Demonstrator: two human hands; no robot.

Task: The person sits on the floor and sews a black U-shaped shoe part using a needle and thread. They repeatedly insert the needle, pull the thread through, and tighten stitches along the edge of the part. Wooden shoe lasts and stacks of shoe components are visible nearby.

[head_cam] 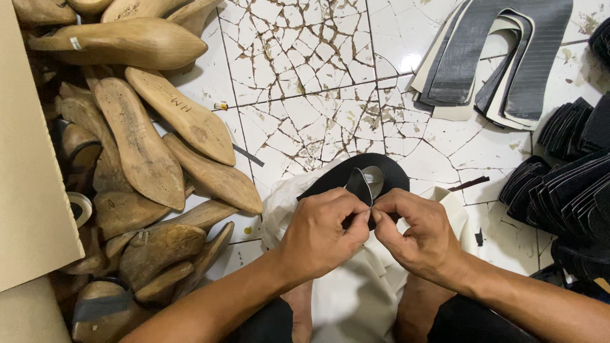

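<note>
Black shoe upper piece (356,174), a curved horseshoe-shaped cut, lies low on the floor near the middle of its near edge, just beyond the person's knees. Its rounded closed end points away from the person and its open ends run back under the hands, so the long axis runs from near to far. One inner flap stands folded up, showing a paler lining.

Left side of the floor: a plain tan cardboard sheet (28,165) leans along the left edge, without visible marking. Beside it a heap of wooden shoe lasts (146,152) fills the far left corner down to the near left corner, most with toes pointing toward the near right; one carries dark handwriting on its sole.

Centre: left hand (321,235) is clenched, thumb and forefinger pinching the folded flap of the piece. Right hand (416,238) meets it fingertip to fingertip, pinching the same flap edge. Both hands rest over a white cloth (356,292) spread across the lap.

Right side: a stack of grey and cream insole-shaped cut pieces (502,57) lies at the far right corner, and bundles of black cut pieces (565,184) run along the right edge.

Surface: white floor tiles (305,76), heavily cracked and stained with brown residue.
</note>
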